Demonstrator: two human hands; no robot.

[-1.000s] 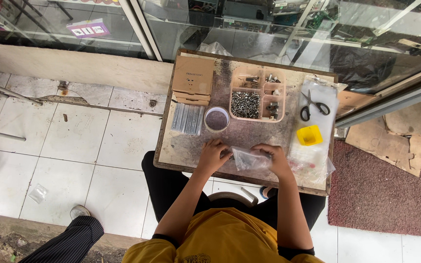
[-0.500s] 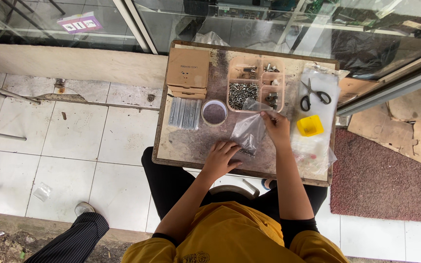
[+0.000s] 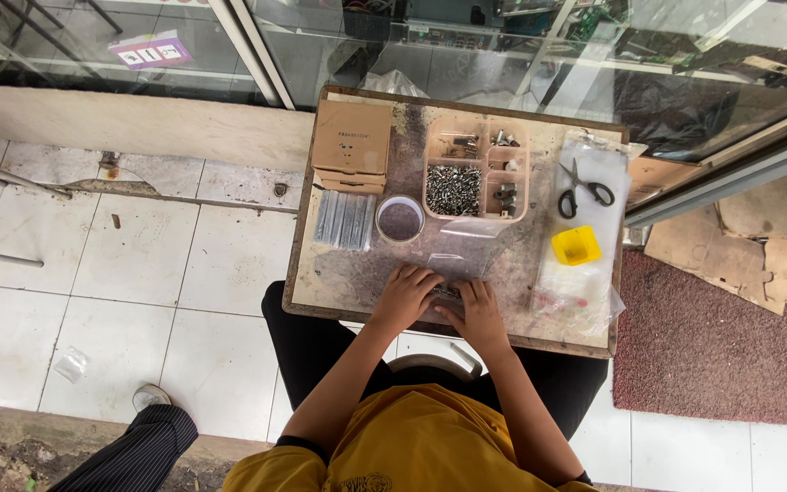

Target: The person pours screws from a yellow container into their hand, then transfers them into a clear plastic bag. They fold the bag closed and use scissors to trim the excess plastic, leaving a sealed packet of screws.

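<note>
My left hand [image 3: 406,295] and my right hand [image 3: 475,307] are side by side at the near edge of a small worn table [image 3: 339,273]. Both pinch the near end of a clear plastic bag [image 3: 463,248] that lies flat and stretches away toward a compartment tray [image 3: 476,178]. Something small and dark shows between my fingers; I cannot tell what it is. The tray holds small metal screws and parts.
Also on the table are a round tub [image 3: 400,220], a strip of clear packets [image 3: 344,220], cardboard boxes [image 3: 351,143], scissors [image 3: 581,189] and a yellow cup [image 3: 577,245] on plastic bags. Glass doors stand behind. Someone's striped trouser leg [image 3: 129,451] is at lower left.
My right hand came back from the compartment tray to the near edge. The bag, lifted half a second ago, now lies flat under both hands.
</note>
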